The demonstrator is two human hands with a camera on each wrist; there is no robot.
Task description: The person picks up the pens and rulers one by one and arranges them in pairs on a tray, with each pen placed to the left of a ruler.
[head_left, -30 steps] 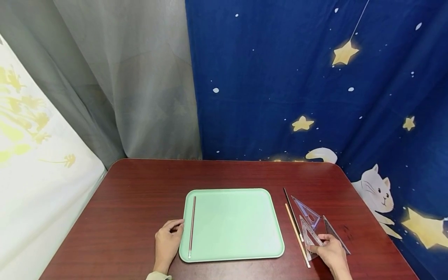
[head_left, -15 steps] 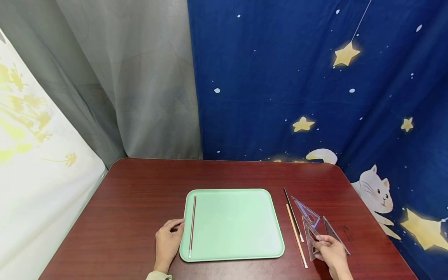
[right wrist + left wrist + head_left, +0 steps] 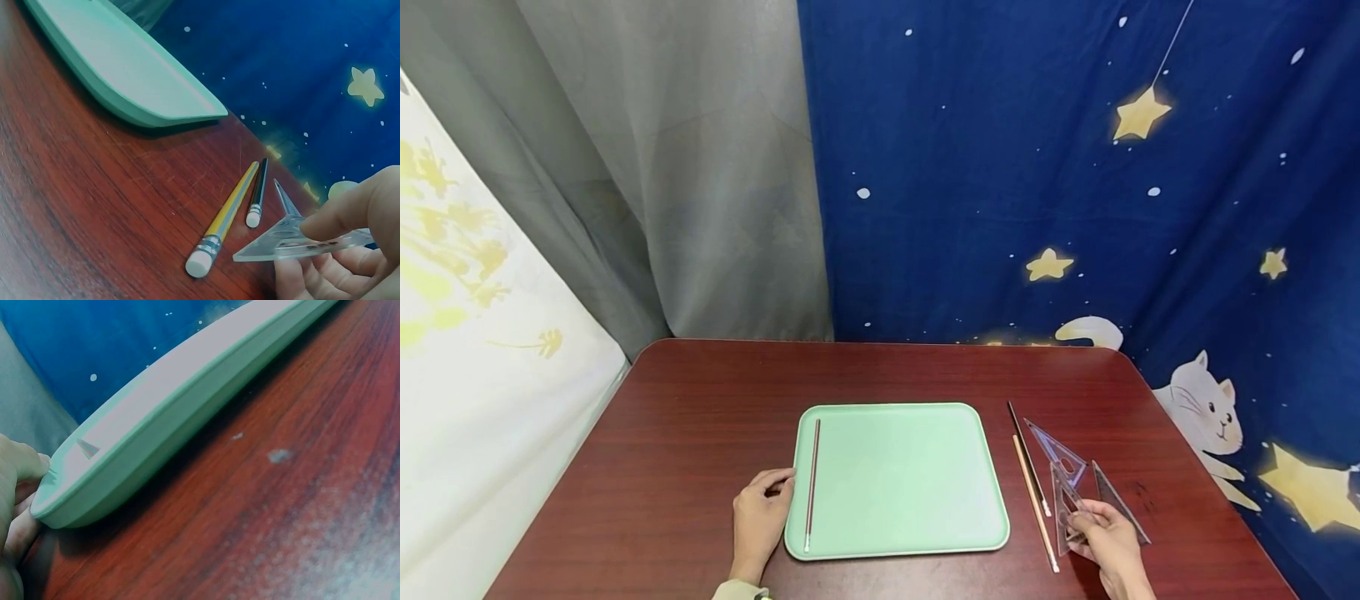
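My left hand [image 3: 762,523] grips the left rim of the light green tray [image 3: 917,557], with fingertips above and below the edge in the left wrist view. A dark red pencil [image 3: 812,487] lies lengthwise along the tray's left side. To the right of the tray, my right hand [image 3: 1107,537] pinches a clear set square [image 3: 1064,507] between thumb and fingers. In the right wrist view this set square [image 3: 269,247] is tilted, its near corner off the table. A purplish set square [image 3: 1060,457] lies just behind it. Another clear set square [image 3: 1118,500] lies partly behind my right hand.
Between the tray and the set squares lie a yellow pencil [image 3: 1034,504] and a black pencil [image 3: 1028,454], both with white erasers toward me. Everything stands on a dark red wooden table [image 3: 700,417]. Grey and blue curtains [image 3: 955,167] hang behind it.
The pinched set square has tilted up and shifted slightly right, away from the pencils. The yellow pencil's eraser end has moved a little left. My left hand and the tray stay put.
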